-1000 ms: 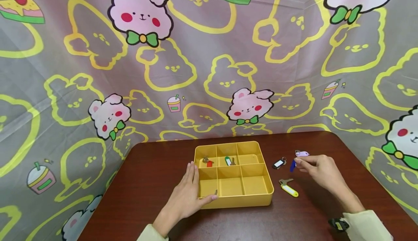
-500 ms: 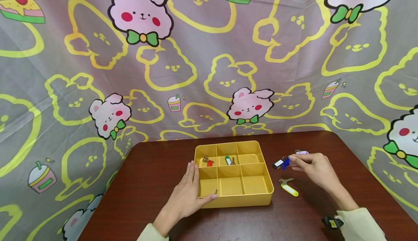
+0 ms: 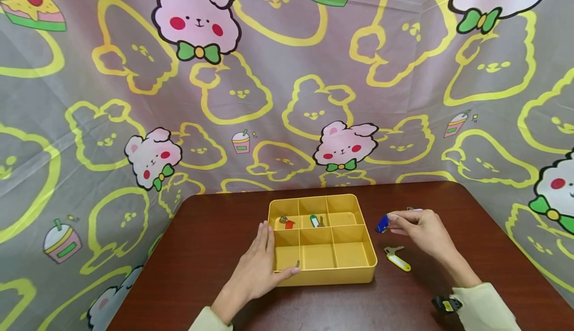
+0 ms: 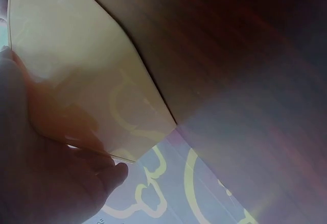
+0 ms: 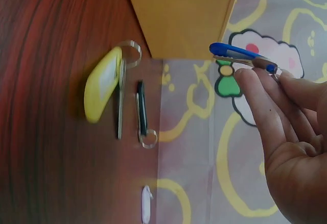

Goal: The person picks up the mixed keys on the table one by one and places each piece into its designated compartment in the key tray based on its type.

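A gray cloth (image 3: 275, 54) with bunnies and yellow squiggly shapes hangs behind a shiny brown table (image 3: 215, 231). The blue key tag (image 3: 382, 224) is up off the table, sticking out from the fingertips of the right hand (image 3: 421, 229) on the side toward the box. The right thumb and fingers pinch it at its ring end, and its key (image 5: 240, 60) lies along it. It looks light and hard, like smooth plastic, so it probably won't bend or break easily, but it could swing on its ring or slip. The ring end seems a good place to hold; pinching tag and key together might stop the wobbling. Nearer the person than those fingertips, a yellow key tag (image 3: 399, 261) lies on the table with its key. A black key tag (image 5: 142, 109) lies on the table too, below the right fingers; the blue one hides it from the head camera. A pale purple key tag (image 5: 146, 206) peeks out past the right knuckles, on the far side. Left of the right fingers sits a yellow box (image 3: 329, 276) with six little rooms. The left hand (image 3: 251, 266) rests on its left side, fingers straight, thumb along the front edge. Beyond the left fingertips, a red key tag (image 3: 289, 225) sits in the back left room, and a green key tag (image 3: 315, 221) in the back middle one. Beside the left thumb, a tiny bit of metal (image 3: 297, 263) shows in the front left room, too small to name.
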`<state>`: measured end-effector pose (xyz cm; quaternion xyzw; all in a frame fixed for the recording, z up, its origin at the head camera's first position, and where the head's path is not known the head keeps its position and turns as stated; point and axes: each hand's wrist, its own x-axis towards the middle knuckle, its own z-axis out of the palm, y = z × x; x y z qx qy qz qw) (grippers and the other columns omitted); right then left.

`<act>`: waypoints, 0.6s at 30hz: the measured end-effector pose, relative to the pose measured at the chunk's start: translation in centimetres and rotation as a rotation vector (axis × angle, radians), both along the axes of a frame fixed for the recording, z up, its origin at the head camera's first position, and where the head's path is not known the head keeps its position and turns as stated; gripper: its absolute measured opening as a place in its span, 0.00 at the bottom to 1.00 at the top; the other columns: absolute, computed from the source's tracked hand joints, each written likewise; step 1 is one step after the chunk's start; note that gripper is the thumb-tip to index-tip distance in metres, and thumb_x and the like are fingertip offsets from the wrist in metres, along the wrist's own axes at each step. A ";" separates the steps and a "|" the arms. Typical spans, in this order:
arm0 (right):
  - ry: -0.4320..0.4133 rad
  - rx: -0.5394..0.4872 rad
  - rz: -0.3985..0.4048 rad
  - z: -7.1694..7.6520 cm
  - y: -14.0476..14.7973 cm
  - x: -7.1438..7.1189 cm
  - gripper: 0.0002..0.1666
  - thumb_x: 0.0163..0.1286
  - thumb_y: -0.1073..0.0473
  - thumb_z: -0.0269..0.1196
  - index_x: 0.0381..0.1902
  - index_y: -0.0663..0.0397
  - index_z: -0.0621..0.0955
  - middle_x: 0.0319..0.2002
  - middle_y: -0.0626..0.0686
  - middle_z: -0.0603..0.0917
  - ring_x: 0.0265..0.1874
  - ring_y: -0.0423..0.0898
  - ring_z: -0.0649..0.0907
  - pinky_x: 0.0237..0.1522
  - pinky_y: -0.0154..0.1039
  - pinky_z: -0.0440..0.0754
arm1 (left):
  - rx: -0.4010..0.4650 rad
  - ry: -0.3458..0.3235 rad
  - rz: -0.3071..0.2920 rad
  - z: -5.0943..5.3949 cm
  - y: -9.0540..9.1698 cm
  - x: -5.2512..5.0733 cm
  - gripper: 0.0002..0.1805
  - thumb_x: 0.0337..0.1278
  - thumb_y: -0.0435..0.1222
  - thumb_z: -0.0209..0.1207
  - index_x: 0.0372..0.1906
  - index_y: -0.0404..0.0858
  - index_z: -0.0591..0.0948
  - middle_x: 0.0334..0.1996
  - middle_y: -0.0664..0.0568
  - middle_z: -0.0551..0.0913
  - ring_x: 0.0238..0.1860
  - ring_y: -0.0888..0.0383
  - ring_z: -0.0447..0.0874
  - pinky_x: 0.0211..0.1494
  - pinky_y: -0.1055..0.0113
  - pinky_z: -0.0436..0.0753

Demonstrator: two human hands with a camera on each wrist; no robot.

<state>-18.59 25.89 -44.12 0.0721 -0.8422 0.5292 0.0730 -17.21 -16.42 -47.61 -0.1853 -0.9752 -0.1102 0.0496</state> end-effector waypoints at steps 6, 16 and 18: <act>-0.054 -0.059 0.026 0.3 -0.9 -0.1 0.21 0.79 0.56 0.63 0.57 0.70 0.86 0.51 0.69 0.89 0.41 0.48 0.94 0.42 0.39 0.92 | -0.002 0.000 -0.003 0.0 0.0 0.0 0.69 0.57 0.79 0.51 0.83 0.27 0.52 0.85 0.34 0.43 0.87 0.41 0.45 0.81 0.48 0.69; -0.061 -0.130 0.056 0.9 -1.6 -0.4 0.21 0.78 0.58 0.64 0.58 0.72 0.85 0.53 0.71 0.88 0.38 0.41 0.94 0.41 0.38 0.92 | -0.004 0.012 -0.003 0.1 0.0 0.2 0.68 0.58 0.77 0.54 0.82 0.26 0.54 0.85 0.33 0.45 0.87 0.40 0.45 0.82 0.48 0.67; -0.061 -0.139 0.061 1.0 -1.7 -0.4 0.22 0.78 0.58 0.64 0.58 0.72 0.85 0.53 0.71 0.89 0.38 0.41 0.94 0.41 0.38 0.92 | -0.005 0.015 -0.005 0.1 0.0 0.2 0.68 0.58 0.77 0.53 0.82 0.26 0.54 0.85 0.33 0.45 0.87 0.40 0.46 0.82 0.48 0.67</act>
